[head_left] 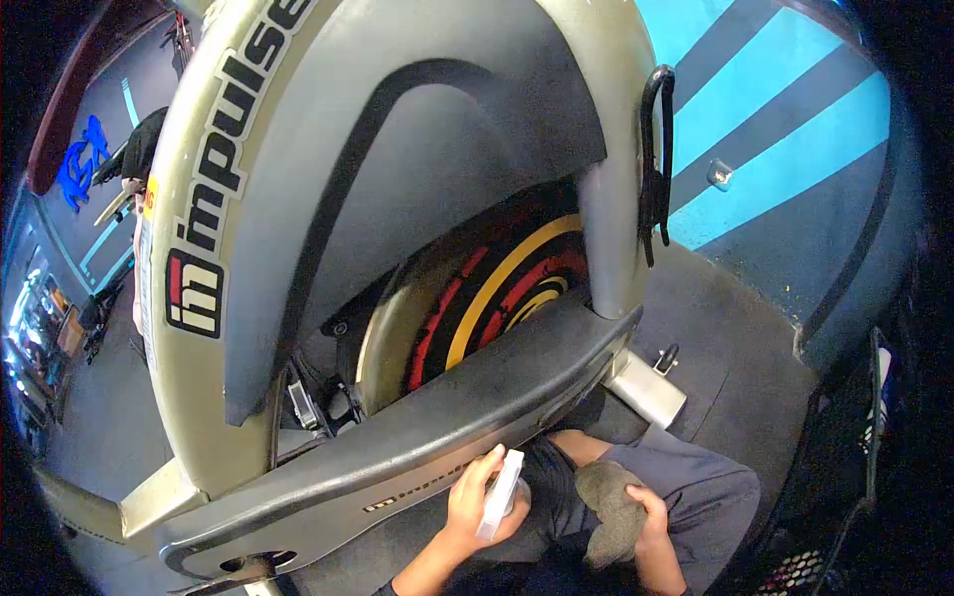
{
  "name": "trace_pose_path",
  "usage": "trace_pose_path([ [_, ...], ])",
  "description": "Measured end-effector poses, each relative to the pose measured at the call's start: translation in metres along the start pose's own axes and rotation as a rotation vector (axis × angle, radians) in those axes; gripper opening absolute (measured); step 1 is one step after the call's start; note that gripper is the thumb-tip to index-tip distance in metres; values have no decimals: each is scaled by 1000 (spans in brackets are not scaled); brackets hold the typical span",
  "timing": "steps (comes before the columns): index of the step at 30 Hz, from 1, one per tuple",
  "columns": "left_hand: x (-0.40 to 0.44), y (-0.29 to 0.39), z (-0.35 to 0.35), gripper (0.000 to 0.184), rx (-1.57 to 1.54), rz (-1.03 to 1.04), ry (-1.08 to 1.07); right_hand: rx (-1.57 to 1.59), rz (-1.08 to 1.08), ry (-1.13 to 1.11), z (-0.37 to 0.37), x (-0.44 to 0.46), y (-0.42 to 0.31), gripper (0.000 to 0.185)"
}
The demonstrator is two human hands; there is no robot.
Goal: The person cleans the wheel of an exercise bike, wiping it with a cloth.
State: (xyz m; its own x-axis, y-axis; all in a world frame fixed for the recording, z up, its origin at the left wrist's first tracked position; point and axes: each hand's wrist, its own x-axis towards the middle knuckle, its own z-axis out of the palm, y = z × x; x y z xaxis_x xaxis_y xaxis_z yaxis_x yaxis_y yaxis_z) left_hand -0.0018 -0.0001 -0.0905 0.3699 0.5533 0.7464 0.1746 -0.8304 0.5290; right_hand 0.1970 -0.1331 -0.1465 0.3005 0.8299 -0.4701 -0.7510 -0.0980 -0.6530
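fingers of the left hand (467, 512) curl around a white spray bottle (500, 495), gripping it just on the near side of the exercise bike (417, 209); the hand hides much of the bottle, so whether the trigger is pressed cannot be told. the right hand (651, 519) is closed too, with a crumpled grey cloth (612, 509) bunched in its grip, also on the near side of the bike but farther right along it. behind the cloth is a bent leg (711, 487) in dark trousers, close to the bike's pale foot bar (646, 387); whether cloth and leg touch is unclear. a long, low cover (397, 457) runs along the bike's base, and above it shows a wheel (507, 288) with red and yellow rings. to the right of the bike, past the dark floor (745, 338), stands a wall (795, 139) with bright blue stripes.
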Motion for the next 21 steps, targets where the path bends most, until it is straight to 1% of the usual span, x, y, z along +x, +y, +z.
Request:
trace_pose_path([
  [1, 0, 0, 0, 70, 0, 0, 2, -2, -1, 0, -3, 3, 1, 49],
  [3, 0, -1, 0, 69, 0, 17, 5, 81, -45, 9, -9, 9, 3, 41],
  [7, 1, 0, 1, 68, 14, 2, 5, 115, -43, 59, -18, 12, -3, 42],
  [9, 0, -2, 2, 68, -6, -12, -15, 173, -55, 189, -18, 13, -4, 43],
  [16, -1, -2, 2, 68, 10, -5, -4, 164, -56, 184, -6, 5, -17, 44],
  [19, -2, -1, 2, 68, 7, -30, -9, 104, -65, 213, -9, 6, -15, 45],
  [21, -2, -1, 1, 68, 15, -26, -15, 156, -48, 145, -15, 10, -12, 44],
])
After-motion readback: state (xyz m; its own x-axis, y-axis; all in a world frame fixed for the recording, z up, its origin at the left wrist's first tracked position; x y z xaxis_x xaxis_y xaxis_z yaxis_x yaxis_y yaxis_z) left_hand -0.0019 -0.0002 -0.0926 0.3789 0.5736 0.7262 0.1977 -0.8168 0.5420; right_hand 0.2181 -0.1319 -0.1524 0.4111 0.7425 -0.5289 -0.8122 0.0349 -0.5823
